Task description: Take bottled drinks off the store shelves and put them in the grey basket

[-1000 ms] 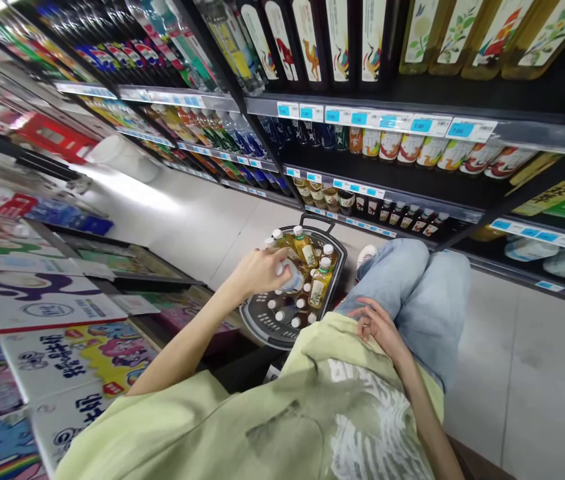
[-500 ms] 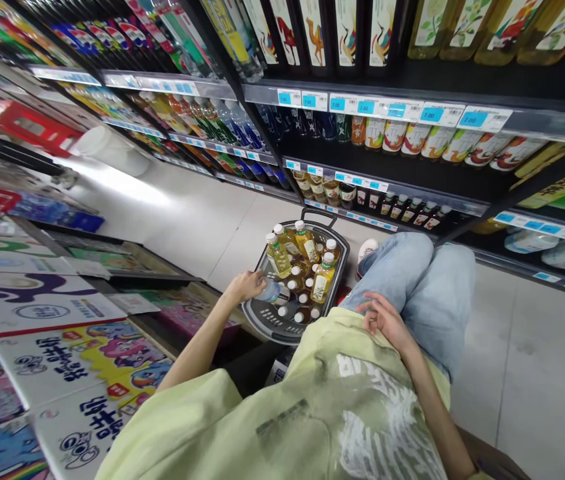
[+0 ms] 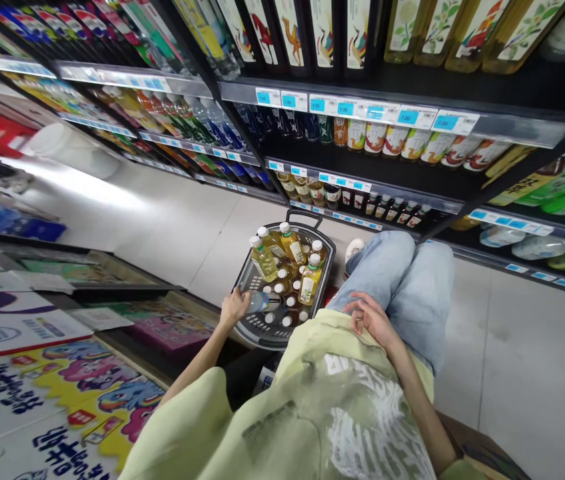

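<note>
A dark grey basket (image 3: 242,280) on the floor holds several bottles of yellow and brown drink with white caps. At its left side, my left hand (image 3: 235,307) is closed round one end of a clear bottle (image 3: 258,302) with a bluish label, lying sideways over the basket. My right hand (image 3: 368,316) rests on my lap at the shirt's hem, fingers loosely apart, holding nothing. A bottle with a pale label (image 3: 309,280) leans at the basket's right side.
Shelves with price tags (image 3: 452,122) and rows of bottles run along the far side. Cartoon-printed boxes (image 3: 97,380) are stacked at the left. A white bucket (image 3: 72,150) stands on the floor at upper left. My knees (image 3: 425,280) are right of the basket.
The view has shifted, so the basket and shelves appear further left. The clear bottle in my left hand now lies more level, with my hand slightly further from the bottles. My right hand stays on my lap.
</note>
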Demonstrator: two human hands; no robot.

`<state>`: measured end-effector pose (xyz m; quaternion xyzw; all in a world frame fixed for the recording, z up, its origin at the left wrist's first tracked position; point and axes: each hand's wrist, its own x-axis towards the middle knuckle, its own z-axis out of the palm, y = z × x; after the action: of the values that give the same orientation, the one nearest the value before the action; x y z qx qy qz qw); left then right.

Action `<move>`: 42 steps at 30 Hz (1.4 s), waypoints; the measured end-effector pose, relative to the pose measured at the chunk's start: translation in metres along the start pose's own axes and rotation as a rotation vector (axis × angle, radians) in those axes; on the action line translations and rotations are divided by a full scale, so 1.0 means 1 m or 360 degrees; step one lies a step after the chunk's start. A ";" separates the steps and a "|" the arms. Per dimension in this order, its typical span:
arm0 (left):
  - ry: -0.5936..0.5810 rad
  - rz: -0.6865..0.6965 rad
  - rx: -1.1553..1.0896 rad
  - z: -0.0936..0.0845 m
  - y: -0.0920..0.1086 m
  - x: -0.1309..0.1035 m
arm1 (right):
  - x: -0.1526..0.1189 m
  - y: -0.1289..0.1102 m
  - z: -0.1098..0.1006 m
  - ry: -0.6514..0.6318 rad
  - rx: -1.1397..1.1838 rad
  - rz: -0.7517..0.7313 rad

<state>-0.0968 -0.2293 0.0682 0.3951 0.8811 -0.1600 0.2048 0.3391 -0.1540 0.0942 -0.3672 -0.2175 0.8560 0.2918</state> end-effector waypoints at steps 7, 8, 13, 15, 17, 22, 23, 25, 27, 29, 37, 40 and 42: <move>-0.0011 -0.0002 -0.0095 0.016 0.010 -0.025 | 0.001 -0.001 0.000 0.0004 0.0016 -0.0013; -0.0018 0.0032 -0.0106 0.021 0.012 -0.030 | 0.000 -0.001 0.000 0.0010 0.0008 -0.0018; -0.0230 0.0355 -0.0147 0.048 0.016 -0.064 | -0.002 -0.002 0.001 -0.0009 -0.0035 -0.0032; -0.0290 0.0461 -0.0177 0.056 0.014 -0.077 | -0.003 -0.002 0.001 -0.0007 -0.0048 -0.0028; -0.0326 0.0540 -0.0209 0.063 0.008 -0.087 | -0.004 -0.002 0.001 0.0010 -0.0056 -0.0024; -0.0354 0.0498 -0.0325 0.077 -0.006 -0.102 | -0.005 -0.001 0.000 0.0028 -0.0070 0.0003; -0.0329 0.0408 -0.0353 0.082 -0.005 -0.105 | -0.004 0.000 0.000 0.0033 -0.0073 0.0005; -0.0269 0.0148 -0.0423 0.093 0.002 -0.111 | -0.004 0.001 0.000 0.0042 -0.0075 0.0008; -0.0237 -0.0127 -0.0508 0.104 0.014 -0.118 | -0.003 0.001 -0.001 0.0043 -0.0081 0.0016; -0.0261 -0.0297 -0.0595 0.110 0.026 -0.123 | -0.002 0.002 -0.002 0.0043 -0.0097 0.0021; -0.0061 -0.0090 -0.0741 0.065 0.027 -0.107 | -0.006 0.003 -0.004 0.0089 -0.0141 0.0027; -0.0090 -0.0053 -0.0945 0.040 0.019 -0.091 | -0.008 0.005 -0.005 0.0115 -0.0164 0.0046; -0.0141 -0.0009 -0.1040 0.032 0.016 -0.087 | -0.009 0.005 -0.006 0.0137 -0.0180 0.0054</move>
<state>-0.0243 -0.2884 0.0811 0.2988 0.8771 0.1137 0.3584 0.3468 -0.1627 0.0915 -0.4234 -0.2466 0.8305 0.2651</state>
